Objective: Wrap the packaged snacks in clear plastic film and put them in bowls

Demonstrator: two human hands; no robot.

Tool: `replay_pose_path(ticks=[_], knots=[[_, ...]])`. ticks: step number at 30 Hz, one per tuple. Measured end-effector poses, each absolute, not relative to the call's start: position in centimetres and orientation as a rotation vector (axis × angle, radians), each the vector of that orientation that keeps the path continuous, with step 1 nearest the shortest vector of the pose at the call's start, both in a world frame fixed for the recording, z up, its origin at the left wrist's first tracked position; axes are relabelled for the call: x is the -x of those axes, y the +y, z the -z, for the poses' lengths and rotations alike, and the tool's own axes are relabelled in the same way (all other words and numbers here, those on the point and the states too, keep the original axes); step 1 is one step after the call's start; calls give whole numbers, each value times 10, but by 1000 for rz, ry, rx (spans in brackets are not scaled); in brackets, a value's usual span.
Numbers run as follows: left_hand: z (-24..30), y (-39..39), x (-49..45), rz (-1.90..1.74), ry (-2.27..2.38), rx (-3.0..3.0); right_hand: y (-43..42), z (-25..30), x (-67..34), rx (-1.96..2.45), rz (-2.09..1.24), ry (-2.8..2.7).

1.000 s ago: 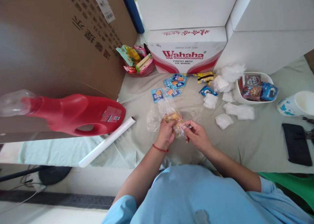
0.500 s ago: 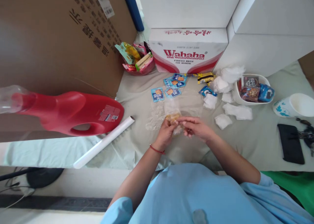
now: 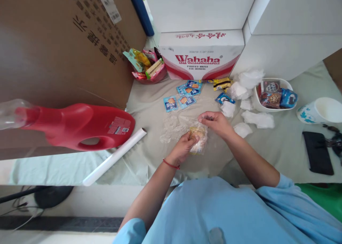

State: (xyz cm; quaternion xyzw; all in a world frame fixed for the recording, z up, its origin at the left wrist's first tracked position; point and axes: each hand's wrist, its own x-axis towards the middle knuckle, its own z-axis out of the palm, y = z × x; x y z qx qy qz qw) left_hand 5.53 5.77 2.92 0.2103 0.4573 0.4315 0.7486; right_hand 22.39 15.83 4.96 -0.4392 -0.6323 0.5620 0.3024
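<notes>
The left hand (image 3: pixel 184 148) held a wrapped snack (image 3: pixel 198 140) tight; the right hand (image 3: pixel 217 122) pinched its clear wrap (image 3: pixel 175 127). Blue packets (image 3: pixel 184 95) lay behind.

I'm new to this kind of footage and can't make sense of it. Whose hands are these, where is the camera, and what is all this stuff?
There is no machine here: a person works with two bare hands, filmed by a camera worn on the head, looking forward and down. The left hand grips a yellowish snack wrapped in clear film; the right hand pinches the film's edge. On the cloth-covered table lie blue snack packets, crumpled white papers, a white bowl of snacks, a black phone, a white roll and a red jug. A Wahaha box stands behind.
</notes>
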Motion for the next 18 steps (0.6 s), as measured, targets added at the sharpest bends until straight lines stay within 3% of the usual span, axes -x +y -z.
replay_pose_path(ticks=[4, 7, 14, 18], knots=[[-23, 72, -57, -1156, 1076, -197, 117, -49, -218, 870, -950, -2241], [-24, 80, -52, -1197, 1075, -37, 85, -35, -212, 847, -737, -2372], [-55, 68, -46, -1178, 894, -137, 76, -17, -220, 851, -718, -2300], [-60, 63, -41, -1146, 1266, -656, 110, -38, -275, 1112, -723, -1968]])
